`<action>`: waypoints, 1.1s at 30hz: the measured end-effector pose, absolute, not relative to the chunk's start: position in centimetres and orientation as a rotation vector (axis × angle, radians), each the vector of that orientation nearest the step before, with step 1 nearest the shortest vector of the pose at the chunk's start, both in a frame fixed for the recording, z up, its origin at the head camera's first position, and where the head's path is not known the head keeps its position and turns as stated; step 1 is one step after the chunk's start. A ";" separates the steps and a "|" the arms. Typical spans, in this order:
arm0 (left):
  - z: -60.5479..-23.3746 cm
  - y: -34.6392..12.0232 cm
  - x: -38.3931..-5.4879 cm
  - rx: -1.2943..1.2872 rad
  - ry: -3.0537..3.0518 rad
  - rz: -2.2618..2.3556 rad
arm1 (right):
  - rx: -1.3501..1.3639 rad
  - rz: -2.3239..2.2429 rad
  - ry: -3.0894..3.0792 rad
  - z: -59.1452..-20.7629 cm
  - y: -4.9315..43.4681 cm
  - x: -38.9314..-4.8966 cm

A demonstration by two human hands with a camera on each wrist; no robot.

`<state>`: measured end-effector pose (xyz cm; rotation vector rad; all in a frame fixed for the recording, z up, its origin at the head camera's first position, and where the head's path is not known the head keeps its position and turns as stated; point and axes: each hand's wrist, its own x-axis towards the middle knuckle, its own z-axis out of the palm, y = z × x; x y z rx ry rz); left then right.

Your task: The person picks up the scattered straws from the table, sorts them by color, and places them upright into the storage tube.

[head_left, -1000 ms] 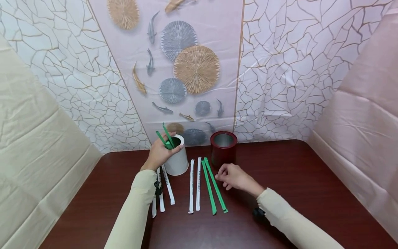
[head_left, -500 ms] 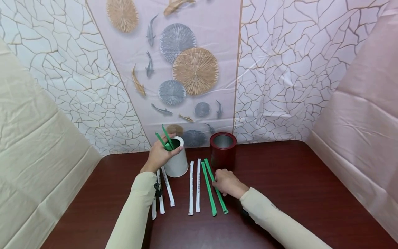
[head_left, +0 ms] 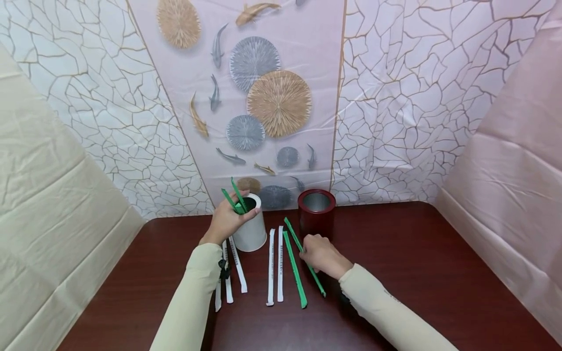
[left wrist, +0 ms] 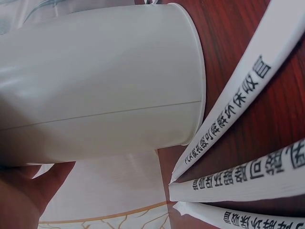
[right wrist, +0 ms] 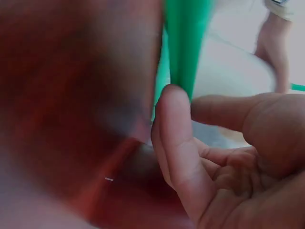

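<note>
My left hand (head_left: 224,222) grips the white can (head_left: 253,233) near its rim, thumb at the front edge. Two green paper-wrapped straws (head_left: 239,194) stick up from the can's mouth beside that hand. In the left wrist view the can's side (left wrist: 105,81) fills much of the picture. My right hand (head_left: 324,254) pinches another green wrapped straw (head_left: 293,233) near its middle, between thumb and fingertips; the right wrist view shows this straw (right wrist: 186,43) close up. A further green straw (head_left: 295,273) lies on the table just left of it.
A dark red can (head_left: 316,224), with its mouth facing up, stands behind my right hand. Two white wrapped straws (head_left: 270,268) lie mid-table. Several more white straws (head_left: 239,273) lie beside my left forearm. Patterned cloth (head_left: 281,102) hangs behind the table (head_left: 386,243).
My right hand has come down and left onto the right-hand green straw and pinched it. That straw's far end has shifted away from its neighbour. My left hand stays at the white can.
</note>
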<state>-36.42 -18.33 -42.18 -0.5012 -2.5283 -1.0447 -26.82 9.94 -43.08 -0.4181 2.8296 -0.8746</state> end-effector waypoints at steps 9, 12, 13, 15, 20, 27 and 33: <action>-42.3 -18.5 -36.6 -0.493 -2.535 -1.029 | -0.518 -1.162 2.896 -37.0 9.1 -27.3; -42.3 -18.4 -36.6 -0.495 -2.540 -1.042 | -0.600 -1.236 2.976 -34.9 8.6 -27.8; -42.3 -18.4 -36.5 -0.498 -2.542 -1.044 | -0.627 -1.254 3.006 -34.2 8.4 -28.0; -42.3 -18.4 -36.5 -0.506 -2.544 -1.044 | -0.682 -1.313 3.035 -32.9 7.9 -28.5; -42.3 -18.4 -36.5 -0.501 -2.538 -1.053 | -0.782 -1.468 3.050 -29.3 6.2 -29.7; -42.2 -18.4 -36.6 -0.498 -2.528 -1.045 | -0.797 -1.616 3.058 -26.9 3.6 -31.4; -42.2 -18.3 -36.6 -0.509 -2.511 -1.050 | -0.751 -1.589 3.045 -29.4 1.3 -33.5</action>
